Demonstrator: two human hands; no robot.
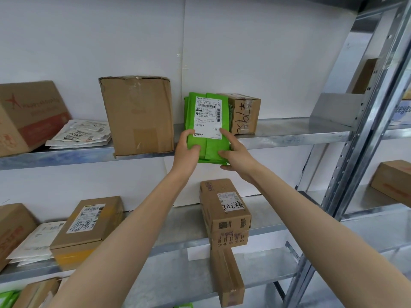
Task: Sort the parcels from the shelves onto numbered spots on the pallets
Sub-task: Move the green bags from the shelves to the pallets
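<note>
A green plastic mailer parcel (208,147) with a white shipping label stands tilted at the front edge of the upper metal shelf (289,132). My left hand (188,150) grips its lower left edge, thumb on the front. My right hand (236,156) holds its lower right side, with the index finger stretched up onto the label. The parcel's bottom hangs below the shelf edge. Both arms reach up from the bottom of the view.
On the upper shelf stand a tall brown box (138,114), a small handwritten box (243,113) behind the mailer, white mailers (80,134) and a large box (29,116). The lower shelf holds stacked cartons (225,213) and a labelled box (89,227). A steel upright (364,134) stands at the right.
</note>
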